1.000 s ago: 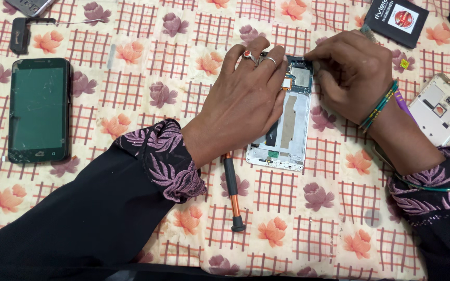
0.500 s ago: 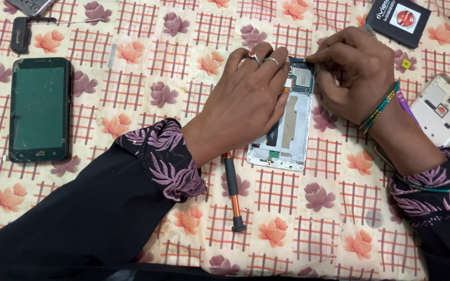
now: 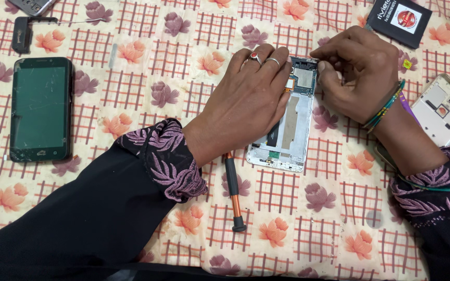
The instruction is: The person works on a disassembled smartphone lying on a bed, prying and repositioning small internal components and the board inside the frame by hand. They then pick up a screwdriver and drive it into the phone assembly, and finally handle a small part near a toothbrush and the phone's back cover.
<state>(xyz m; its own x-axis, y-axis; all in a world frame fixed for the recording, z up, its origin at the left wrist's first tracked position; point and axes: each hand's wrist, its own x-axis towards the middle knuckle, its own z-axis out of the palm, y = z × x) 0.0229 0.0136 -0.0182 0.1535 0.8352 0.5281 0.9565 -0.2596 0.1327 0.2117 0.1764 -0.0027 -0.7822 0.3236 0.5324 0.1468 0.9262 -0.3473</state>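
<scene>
Pressing flat on the opened phone (image 3: 287, 130), the left hand (image 3: 246, 99) is lying with its fingers spread a little and stretched over the upper left part of the frame; it is holding nothing, only keeping the phone down. Two rings are showing on its fingers. The right hand (image 3: 360, 73) is curling at the top end of the same phone, with thumb and fingertips pinched narrow together just above the small circuit board (image 3: 304, 78) — I cannot tell if some small part or tool is between them, because the fingers are hiding it. Green and blue bangles (image 3: 384, 109) are sitting on the right wrist.

The opened phone is lying back side up on the flowered cloth (image 3: 131, 52) of the worktop, near the middle, with its white frame and inner metal plate showing. Just beside its lower left corner, a screwdriver (image 3: 233, 192) with black and orange handle is lying, partly under the left wrist.

Further out — a dark phone with a green screen (image 3: 41, 109) is resting well apart at the left. A black plastic piece (image 3: 24, 32) is lying above it. At the right edge, a pale back cover (image 3: 444, 112) is lying near the right forearm, and a small dark box (image 3: 399, 21) is at the top right.
</scene>
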